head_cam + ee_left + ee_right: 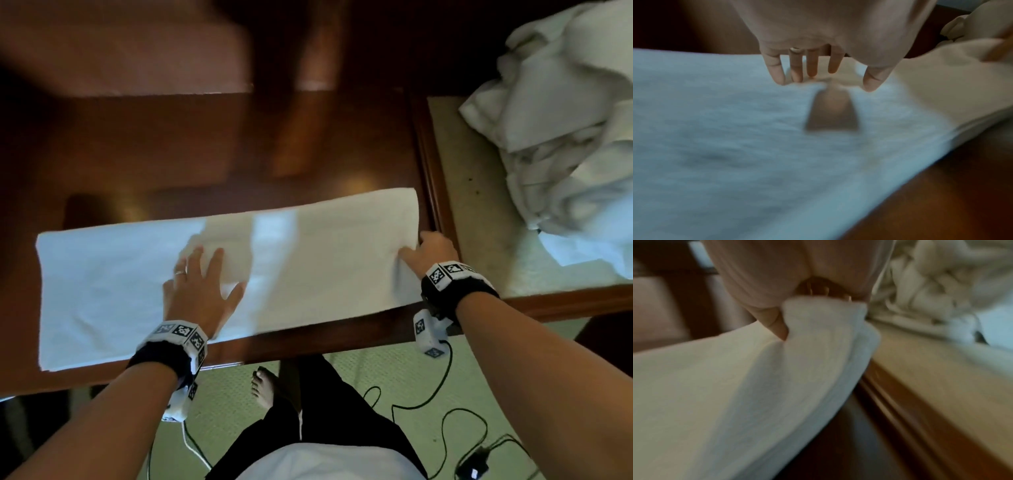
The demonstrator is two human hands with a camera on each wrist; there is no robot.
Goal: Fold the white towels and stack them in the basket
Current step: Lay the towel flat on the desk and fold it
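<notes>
Head view looks down on a dark wooden table (pixel 308 137) with one white towel (pixel 308 260) laid out long across it, already folded into a strip, its near edge close to the table's front edge. The left hand (pixel 198 287) lies flat on the towel around its middle, fingers spread and straight, thumb out to the side — pressing down, nothing gripped. There's a ring (pixel 180 272) on one finger. Left wrist view backs that up: the fingertips (pixel 780 78) touch the cloth, and the towel bunches up a little just in front of them.

The right hand (pixel 430 251) is at the towel's right end, by the table's edge. In the right wrist view the thumb (pixel 774 324) and curled fingers are pinched on a lifted wad of that end of the towel, so it's clamped on the cloth — that view is pretty blurry though.

Off to the right sits a second, lighter-topped surface (pixel 479 205) with a wooden rim, and on it a heap of unfolded towels (pixel 561 113), well apart from the one being handled. Both wrists wear black bands with coded markers. Below the table edge: green floor (pixel 394 373), a bare foot (pixel 263 387), and some cables (pixel 445 428).
</notes>
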